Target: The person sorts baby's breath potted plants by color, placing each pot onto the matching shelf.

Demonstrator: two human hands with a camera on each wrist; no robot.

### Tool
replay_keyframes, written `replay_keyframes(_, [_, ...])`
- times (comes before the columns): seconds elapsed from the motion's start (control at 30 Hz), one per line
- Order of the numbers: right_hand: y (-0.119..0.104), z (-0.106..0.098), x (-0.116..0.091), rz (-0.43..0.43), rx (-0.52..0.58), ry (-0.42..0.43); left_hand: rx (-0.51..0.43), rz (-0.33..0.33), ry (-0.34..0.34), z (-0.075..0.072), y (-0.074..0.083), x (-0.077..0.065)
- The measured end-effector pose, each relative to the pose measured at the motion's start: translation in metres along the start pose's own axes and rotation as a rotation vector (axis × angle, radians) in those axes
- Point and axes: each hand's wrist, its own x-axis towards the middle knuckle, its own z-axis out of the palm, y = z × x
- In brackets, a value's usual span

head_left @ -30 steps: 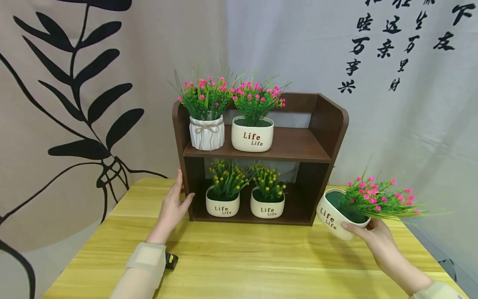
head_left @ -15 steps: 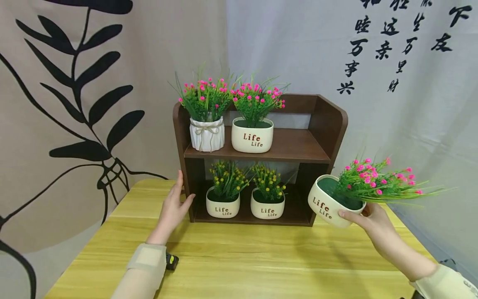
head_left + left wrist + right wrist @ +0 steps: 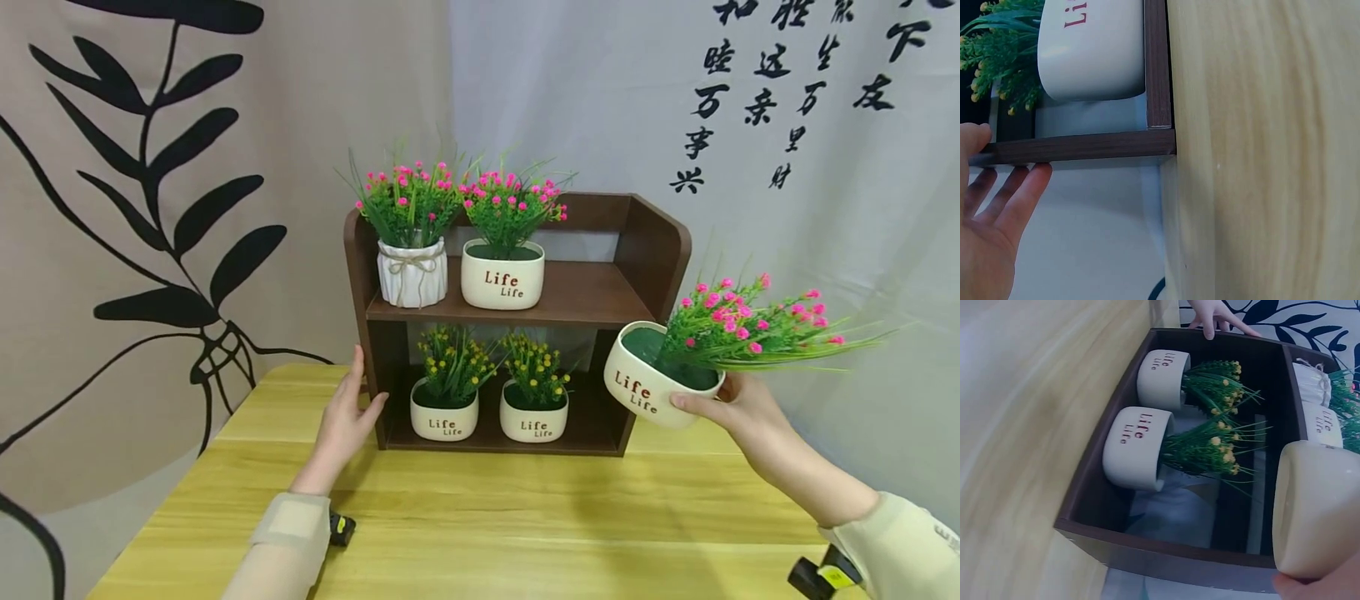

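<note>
My right hand [image 3: 757, 417] grips a cream flower pot [image 3: 660, 379] with pink flowers, thumb across its front. The pot tilts to the right, off the table, beside the right side of a brown two-tier shelf [image 3: 585, 292]. In the right wrist view this pot [image 3: 1319, 506] hides part of the upper tier. My left hand [image 3: 345, 425] holds the shelf's left side panel [image 3: 1079, 147], thumb on one face and fingers on the other. A white ribbed pot [image 3: 412, 275] and a cream pot [image 3: 502, 279], both with pink flowers, stand on the upper tier.
Two cream pots [image 3: 444, 412] [image 3: 534, 414] with yellow flowers stand on the lower tier. The shelf rests on a wooden table [image 3: 465, 517]. Behind hangs a curtain [image 3: 585, 100] with black writing and a leaf print.
My right hand has raised the tilted flower pot and brought it left, closer to the shelf's right side. My left hand stays at the left panel. The view has shifted slightly.
</note>
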Motion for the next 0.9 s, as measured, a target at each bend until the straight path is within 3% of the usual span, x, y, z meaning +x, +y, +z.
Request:
replay_keyframes(0.1, [-0.005, -0.001, 0.003, -0.008, -0.030, -0.002, 0.001, -0.007, -0.009, 0.000, -0.001, -0.002])
replay_keyframes(0.33, [-0.021, -0.007, 0.011, 0.069, -0.176, -0.004, -0.007, -0.019, -0.013, -0.001, 0.000, -0.003])
replay_keyframes(0.9, [-0.038, -0.011, 0.033, -0.008, -0.120, -0.035, -0.023, -0.024, -0.017, -0.002, 0.000, -0.001])
